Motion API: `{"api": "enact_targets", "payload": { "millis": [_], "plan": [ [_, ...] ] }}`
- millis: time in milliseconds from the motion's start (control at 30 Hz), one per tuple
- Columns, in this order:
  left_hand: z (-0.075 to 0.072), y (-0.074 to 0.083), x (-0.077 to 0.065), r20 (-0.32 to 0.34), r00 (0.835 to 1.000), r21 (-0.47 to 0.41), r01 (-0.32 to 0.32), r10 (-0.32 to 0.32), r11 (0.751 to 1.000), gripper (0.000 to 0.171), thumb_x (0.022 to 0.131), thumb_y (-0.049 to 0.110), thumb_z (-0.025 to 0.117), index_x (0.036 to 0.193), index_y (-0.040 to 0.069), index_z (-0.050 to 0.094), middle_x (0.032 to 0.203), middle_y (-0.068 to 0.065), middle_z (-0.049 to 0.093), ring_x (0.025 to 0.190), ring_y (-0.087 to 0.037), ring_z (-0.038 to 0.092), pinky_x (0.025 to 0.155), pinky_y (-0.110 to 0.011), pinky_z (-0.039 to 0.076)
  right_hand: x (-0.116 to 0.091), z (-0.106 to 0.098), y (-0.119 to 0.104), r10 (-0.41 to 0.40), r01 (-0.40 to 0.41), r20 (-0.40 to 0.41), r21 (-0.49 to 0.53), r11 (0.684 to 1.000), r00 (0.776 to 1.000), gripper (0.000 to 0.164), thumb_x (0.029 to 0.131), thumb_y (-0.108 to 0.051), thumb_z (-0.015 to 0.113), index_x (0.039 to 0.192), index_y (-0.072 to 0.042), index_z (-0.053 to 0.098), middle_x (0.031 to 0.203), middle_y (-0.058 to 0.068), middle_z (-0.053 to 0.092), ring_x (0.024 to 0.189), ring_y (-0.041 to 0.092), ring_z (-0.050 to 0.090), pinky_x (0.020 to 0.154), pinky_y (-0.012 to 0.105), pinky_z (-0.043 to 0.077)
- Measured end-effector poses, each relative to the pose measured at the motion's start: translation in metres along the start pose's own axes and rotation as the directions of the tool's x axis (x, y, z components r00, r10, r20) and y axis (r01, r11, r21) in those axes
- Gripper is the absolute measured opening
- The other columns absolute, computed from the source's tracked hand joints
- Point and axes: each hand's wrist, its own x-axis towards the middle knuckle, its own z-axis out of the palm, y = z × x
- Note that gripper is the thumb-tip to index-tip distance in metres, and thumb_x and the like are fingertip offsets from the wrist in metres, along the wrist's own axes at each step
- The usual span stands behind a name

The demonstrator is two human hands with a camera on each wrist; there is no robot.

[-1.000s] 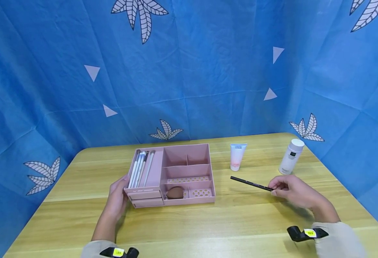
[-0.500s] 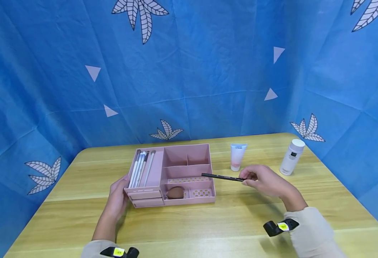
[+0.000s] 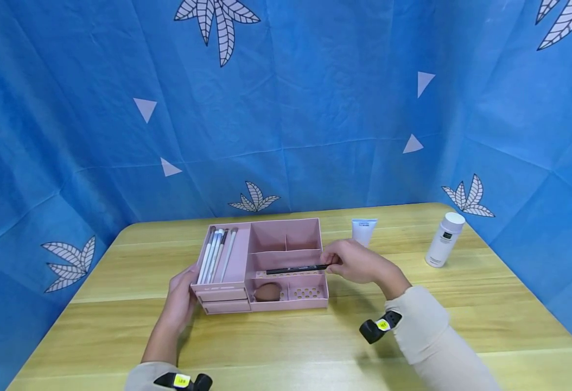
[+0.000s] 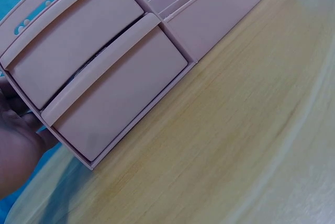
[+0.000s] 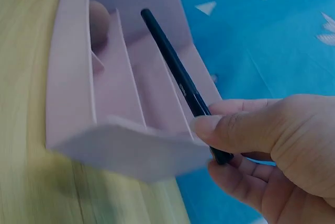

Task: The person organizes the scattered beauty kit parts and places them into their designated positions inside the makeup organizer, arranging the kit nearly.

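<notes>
A pink cosmetics organizer (image 3: 288, 305) stands on the wooden table, with two shut drawers at its front left. My left hand (image 3: 179, 297) rests against its left side, fingers touching the outer wall; they are partly hidden in the left wrist view. Between thumb and fingers, my right hand (image 3: 356, 263) pinches one end of a slim black cosmetic pencil (image 5: 172, 62). The pencil lies level over the middle long compartment, pointing left. Several makeup brushes (image 3: 213, 255) lie on the organizer's left top tray. A brown makeup sponge (image 3: 267, 292) sits in the front compartment.
Behind my right hand stands a white-and-pink squeeze tube (image 3: 362, 231), partly covered by the hand. Farther right is a white bottle (image 3: 444, 240). The table (image 3: 286, 347) runs back to a blue patterned curtain (image 3: 315, 108).
My right hand has carried the black cosmetic pencil leftward from the right side of the table to over the organizer. My left hand has stayed at the organizer's side.
</notes>
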Motion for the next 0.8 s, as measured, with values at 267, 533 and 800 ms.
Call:
{"api": "enact_targets", "payload": {
  "millis": [267, 533, 800],
  "plan": [
    [-0.002, 0.000, -0.001, 0.002, 1.000, -0.012, -0.007, 0.007, 1.000, 0.049, 0.102, 0.023, 0.031, 0.136, -0.012, 0.036, 0.111, 0.009, 0.060, 0.104, -0.003, 0.058, 0.093, -0.019, 0.048, 0.026, 0.013, -0.019, 0.029, -0.027, 0.026, -0.109, 0.994, 0.999, 0.013, 0.079, 0.006, 0.061, 0.080, -0.006, 0.064, 0.073, -0.002, 0.057, 0.068, 0.011, 0.049, 0.062, 0.023, 0.044],
    [-0.001, 0.001, 0.000, 0.005, 1.000, -0.015, -0.003, 0.003, 1.000, 0.049, 0.102, 0.023, 0.032, 0.136, -0.011, 0.037, 0.108, 0.013, 0.061, 0.104, -0.002, 0.057, 0.093, -0.017, 0.046, 0.037, 0.020, -0.024, 0.016, -0.010, 0.043, -0.147, 0.989, 0.999, 0.019, 0.076, 0.010, 0.061, 0.064, -0.004, 0.054, 0.059, -0.005, 0.036, 0.058, 0.009, 0.036, 0.052, 0.020, 0.029],
    [-0.001, 0.002, -0.001, 0.007, 1.000, -0.001, 0.019, -0.019, 1.000, 0.050, 0.102, 0.025, 0.031, 0.138, -0.010, 0.034, 0.136, -0.017, 0.047, 0.107, 0.003, 0.054, 0.096, -0.016, 0.043, 0.045, 0.026, -0.030, 0.075, -0.052, 0.101, -0.213, 0.976, 0.992, 0.015, 0.078, 0.008, 0.063, 0.070, -0.005, 0.060, 0.062, -0.004, 0.045, 0.059, 0.011, 0.041, 0.053, 0.023, 0.036]
  ]
}}
